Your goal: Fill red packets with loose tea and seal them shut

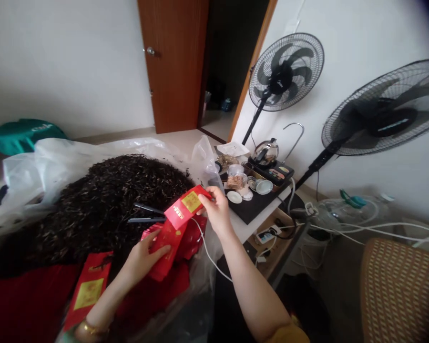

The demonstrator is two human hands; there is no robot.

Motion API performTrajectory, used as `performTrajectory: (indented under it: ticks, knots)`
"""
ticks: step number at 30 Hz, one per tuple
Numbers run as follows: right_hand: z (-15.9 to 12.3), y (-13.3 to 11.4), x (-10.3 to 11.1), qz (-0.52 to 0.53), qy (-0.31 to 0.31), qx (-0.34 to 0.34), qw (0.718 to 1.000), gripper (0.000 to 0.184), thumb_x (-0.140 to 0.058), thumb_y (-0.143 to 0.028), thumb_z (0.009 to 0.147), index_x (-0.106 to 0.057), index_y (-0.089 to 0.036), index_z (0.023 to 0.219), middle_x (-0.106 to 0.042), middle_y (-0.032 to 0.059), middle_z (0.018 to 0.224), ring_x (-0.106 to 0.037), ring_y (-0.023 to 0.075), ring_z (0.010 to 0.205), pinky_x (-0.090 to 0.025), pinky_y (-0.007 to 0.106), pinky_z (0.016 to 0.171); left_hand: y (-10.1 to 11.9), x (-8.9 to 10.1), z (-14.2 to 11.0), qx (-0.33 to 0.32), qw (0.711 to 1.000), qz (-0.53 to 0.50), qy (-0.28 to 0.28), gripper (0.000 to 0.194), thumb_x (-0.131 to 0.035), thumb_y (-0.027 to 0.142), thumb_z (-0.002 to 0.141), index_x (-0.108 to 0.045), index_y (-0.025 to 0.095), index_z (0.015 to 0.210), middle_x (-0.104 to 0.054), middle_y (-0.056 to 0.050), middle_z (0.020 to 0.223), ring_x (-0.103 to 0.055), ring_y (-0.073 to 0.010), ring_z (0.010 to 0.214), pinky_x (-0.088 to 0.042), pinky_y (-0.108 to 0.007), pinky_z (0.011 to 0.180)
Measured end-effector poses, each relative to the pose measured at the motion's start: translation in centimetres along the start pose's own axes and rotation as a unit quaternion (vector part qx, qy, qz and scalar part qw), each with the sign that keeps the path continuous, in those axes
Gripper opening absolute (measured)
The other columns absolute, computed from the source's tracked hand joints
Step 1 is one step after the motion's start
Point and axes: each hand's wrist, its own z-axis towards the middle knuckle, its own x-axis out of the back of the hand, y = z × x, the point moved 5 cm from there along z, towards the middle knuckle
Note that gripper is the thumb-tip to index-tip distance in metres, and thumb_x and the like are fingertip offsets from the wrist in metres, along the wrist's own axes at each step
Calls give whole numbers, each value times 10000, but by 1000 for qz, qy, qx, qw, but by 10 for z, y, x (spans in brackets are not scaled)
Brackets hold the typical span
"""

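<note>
My right hand [216,209] pinches a small red packet [178,209] with a yellow label, thumb on top. Below it, my left hand [145,259] has its thumb and fingers closed on red packets [168,250], which partly overlap the one in my right hand. Beyond both hands rises a large heap of dark dried leaves [117,200], like tea. Two dark, slim bars [146,220] of a tool I cannot make out lie against the heap. Another labelled red packet [89,290] rests beside my left forearm, with some leaf on it.
Clear plastic sheeting [64,152] surrounds the heap. At the right, a tea table [248,212] bears a glass kettle [266,152], cups and small containers. Two standing fans [286,71], loose white cables [382,226] and a woven chair [400,286] stand further right. A door [175,66] is behind.
</note>
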Motion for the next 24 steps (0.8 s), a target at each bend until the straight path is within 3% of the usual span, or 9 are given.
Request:
performTrajectory:
  ticks: [4,7,11,14,16,18,21,23,24]
  knots:
    - [-1,8,-10,78,-33,-65,994,273,-725,-309,647,-566,-208,845,-640,-30,776,-634,113,591,-528,189,434,-4,14,-10,-57,985,161,-8,495,-613,492,743,-660,222,1155,-741,-107,937,-693,-296,862,-509,-361,791]
    - [-6,16,-22,139,-78,-131,978,276,-755,-262,628,-573,-212,830,-676,-21,791,-661,118,639,-549,186,491,1,22,-18,-125,970,203,53,500,-633,421,745,-628,246,1214,-696,-120,1077,-646,-306,972,-477,-413,883]
    - [-27,28,-47,154,-145,-183,960,310,-775,-238,615,-545,-206,820,-703,3,832,-685,148,681,-581,243,558,6,37,-30,-152,977,40,142,485,-653,468,710,-645,174,1096,-664,-137,1128,-602,-310,1026,-477,-439,897]
    - [-54,32,-73,78,-225,-171,956,280,-747,-254,668,-497,-200,783,-684,-6,778,-687,173,683,-592,306,585,11,51,-41,-129,970,-129,158,368,-461,497,844,-634,173,818,-697,-81,837,-637,-223,796,-516,-309,701]
    - [-68,24,-90,-45,-261,-83,961,242,-716,-232,702,-527,-201,850,-681,9,796,-693,196,739,-602,356,660,14,66,-50,-115,963,-143,196,403,-416,494,856,-565,186,643,-633,-35,627,-589,-175,622,-470,-251,573]
    - [-79,1,-106,-181,-261,93,944,422,-701,-201,711,-537,-202,1099,-676,87,1032,-665,250,978,-578,435,836,15,78,-57,-118,969,-81,202,423,-453,486,819,-436,208,501,-507,4,449,-470,-125,448,-361,-224,444]
    - [-100,-35,-136,-326,-275,375,823,649,-625,-160,786,-385,-214,1386,-533,138,1340,-462,284,1287,-442,497,1053,14,88,-64,-155,975,-11,158,367,-454,419,803,-436,205,505,-502,11,424,-434,-107,400,-327,-218,429]
    - [-110,-43,-154,-384,-293,467,741,555,-527,-126,860,-407,-214,1395,-561,115,1323,-448,264,1299,-434,466,1071,9,94,-67,-162,973,-3,162,322,-434,395,808,-489,200,558,-534,8,455,-453,-112,412,-343,-211,435]
    - [-111,-43,-161,-401,-293,485,719,506,-485,-115,887,-433,-209,1381,-589,106,1294,-468,249,1282,-450,442,1060,6,97,-68,-155,972,-3,174,316,-433,400,808,-504,199,575,-528,11,452,-450,-114,409,-340,-209,426]
